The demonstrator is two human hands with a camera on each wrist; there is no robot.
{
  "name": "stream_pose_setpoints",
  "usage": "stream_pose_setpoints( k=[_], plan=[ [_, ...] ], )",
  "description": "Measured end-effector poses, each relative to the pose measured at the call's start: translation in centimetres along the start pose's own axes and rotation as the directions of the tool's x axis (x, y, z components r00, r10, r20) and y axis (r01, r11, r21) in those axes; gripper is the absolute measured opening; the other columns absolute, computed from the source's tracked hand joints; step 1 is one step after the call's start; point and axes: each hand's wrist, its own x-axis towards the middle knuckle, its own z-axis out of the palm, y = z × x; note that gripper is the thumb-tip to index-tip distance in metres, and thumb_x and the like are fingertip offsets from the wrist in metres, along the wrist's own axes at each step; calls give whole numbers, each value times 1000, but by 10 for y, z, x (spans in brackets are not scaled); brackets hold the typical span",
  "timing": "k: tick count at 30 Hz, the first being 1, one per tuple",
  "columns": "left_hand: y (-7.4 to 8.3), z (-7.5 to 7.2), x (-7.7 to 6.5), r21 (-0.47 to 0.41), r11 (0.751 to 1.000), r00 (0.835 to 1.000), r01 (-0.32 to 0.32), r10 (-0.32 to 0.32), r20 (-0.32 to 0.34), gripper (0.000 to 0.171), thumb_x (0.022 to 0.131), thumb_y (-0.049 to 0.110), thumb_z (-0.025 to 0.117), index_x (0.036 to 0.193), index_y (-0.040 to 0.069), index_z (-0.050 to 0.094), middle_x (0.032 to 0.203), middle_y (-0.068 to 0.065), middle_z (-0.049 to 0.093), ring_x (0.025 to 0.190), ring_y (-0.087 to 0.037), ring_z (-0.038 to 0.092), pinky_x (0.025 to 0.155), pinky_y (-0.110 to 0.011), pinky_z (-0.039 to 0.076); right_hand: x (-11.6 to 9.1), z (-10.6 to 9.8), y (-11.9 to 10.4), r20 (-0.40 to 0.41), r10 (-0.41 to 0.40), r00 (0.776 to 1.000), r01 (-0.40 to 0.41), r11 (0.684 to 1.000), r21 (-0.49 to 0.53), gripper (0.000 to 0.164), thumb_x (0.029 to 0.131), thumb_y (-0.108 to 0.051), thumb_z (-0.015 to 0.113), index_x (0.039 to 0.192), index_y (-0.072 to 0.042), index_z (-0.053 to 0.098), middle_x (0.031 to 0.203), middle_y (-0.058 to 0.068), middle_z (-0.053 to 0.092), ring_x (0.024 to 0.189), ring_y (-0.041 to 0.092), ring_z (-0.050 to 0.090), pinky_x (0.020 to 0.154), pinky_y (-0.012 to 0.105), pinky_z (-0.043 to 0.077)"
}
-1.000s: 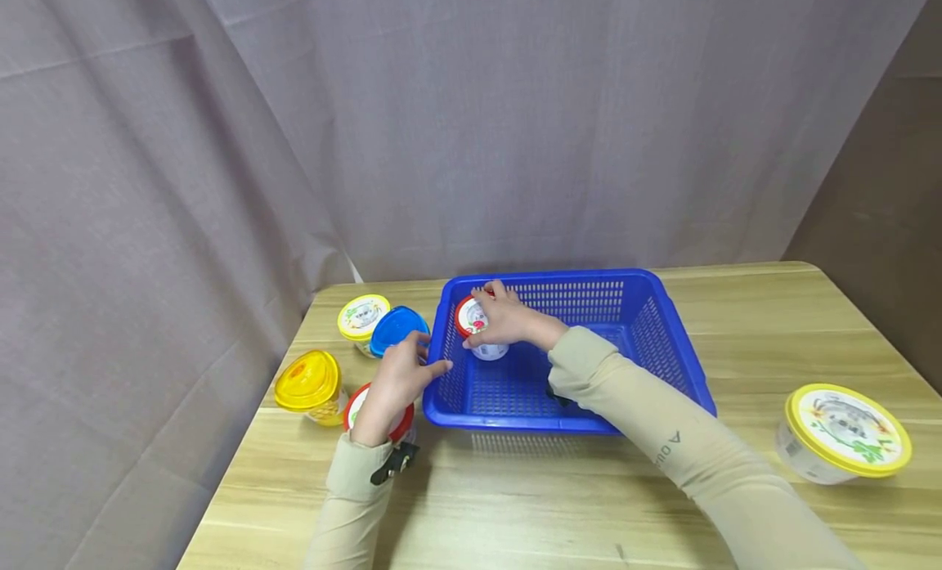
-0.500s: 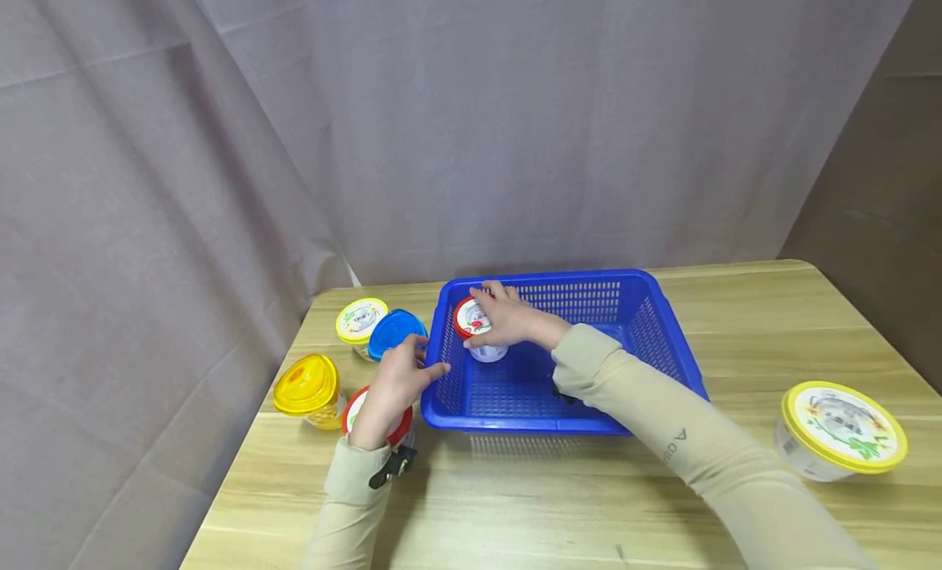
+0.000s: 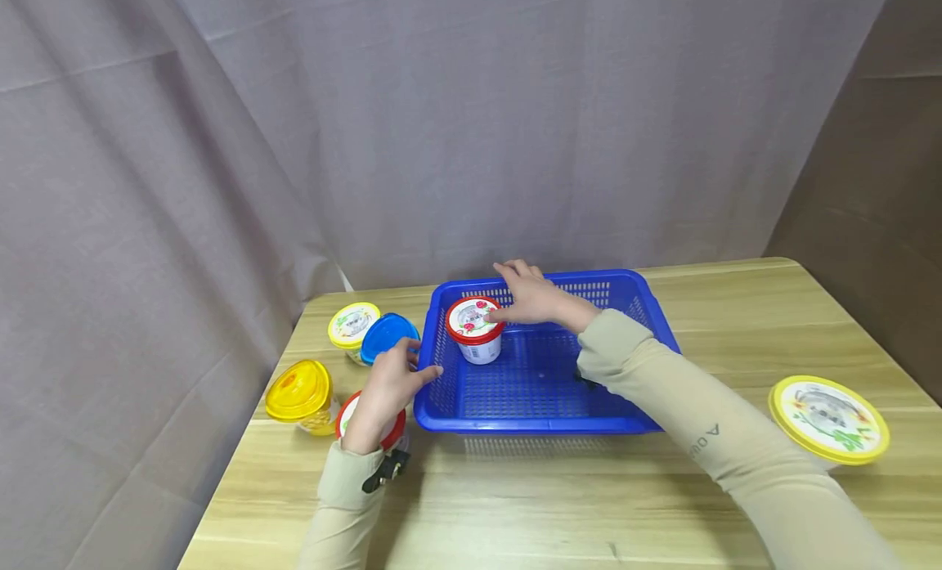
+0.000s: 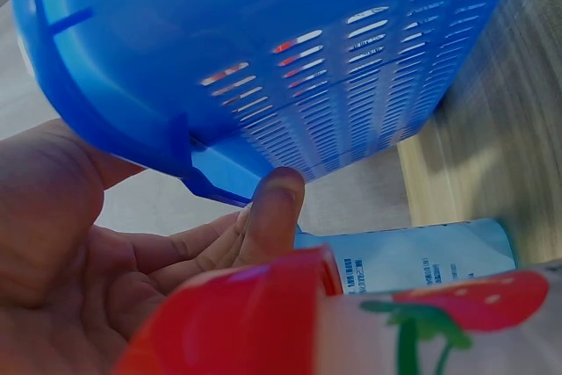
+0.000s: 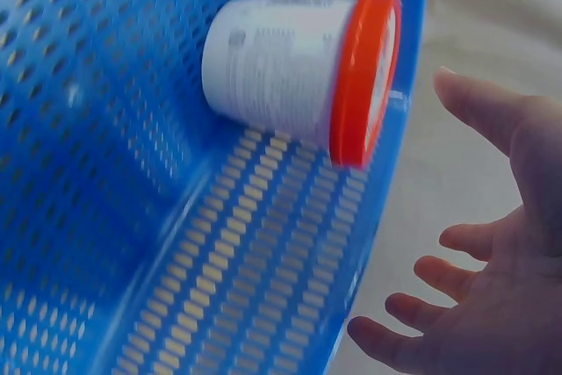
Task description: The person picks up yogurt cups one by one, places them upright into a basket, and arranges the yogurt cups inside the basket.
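A white tub with a red strawberry-print lid [image 3: 474,329] stands upright in the left end of the blue plastic basket [image 3: 545,425]. My right hand [image 3: 540,298] is over the basket's back part, to the right of this tub. In the right wrist view its fingers are spread, apart from the tub [image 5: 277,72], holding nothing. My left hand [image 3: 388,390] holds the basket's left rim, thumb on the inner side and fingers outside. Below that hand, partly hidden by it, is another red-lidded tub [image 3: 395,429]. The left wrist view shows its red lid [image 4: 237,313] close to the fingers.
Left of the basket stand a blue-lidded tub [image 3: 386,337], a yellow-and-white-lidded tub [image 3: 354,325] and a yellow-lidded tub [image 3: 300,392]. A larger yellow-rimmed tub [image 3: 830,419] is at the right, partly behind the right sleeve. A grey curtain [image 3: 471,145] hangs behind the wooden table [image 3: 515,513].
My right hand has let go of the red-lidded tub in the basket and moved right and slightly back. The left hand keeps its place on the rim. The head view has shifted slightly.
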Motion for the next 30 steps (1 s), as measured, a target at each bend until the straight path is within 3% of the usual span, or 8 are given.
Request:
stream_pose_setpoints(
  k=[9,15,30],
  plan=[
    [-4,-4,-2,16,1000,1000,-1,1,1,54,85,20,81,127,-6,58,100,-17,71,84,-26,69,74,-40,58,-10,-26,27,-16,62,998,-62,998,-2,102,89,-47,73,158,4,17,160,27,19,146,51,17,114,69,18],
    [-4,-5,-1,36,999,1000,-10,10,-2,53,86,20,81,126,-6,59,100,-17,71,85,-26,68,75,-41,58,-20,-42,46,-40,100,994,-100,995,-1,103,90,-48,71,158,5,15,159,30,18,145,51,18,112,69,21],
    [-4,-4,0,15,1000,1000,4,-4,1,54,86,22,81,127,-5,59,101,-15,70,84,-24,68,74,-40,58,-69,-85,94,-101,158,982,-158,987,9,109,90,-52,70,154,15,11,154,42,15,140,62,13,111,71,17]
  ],
)
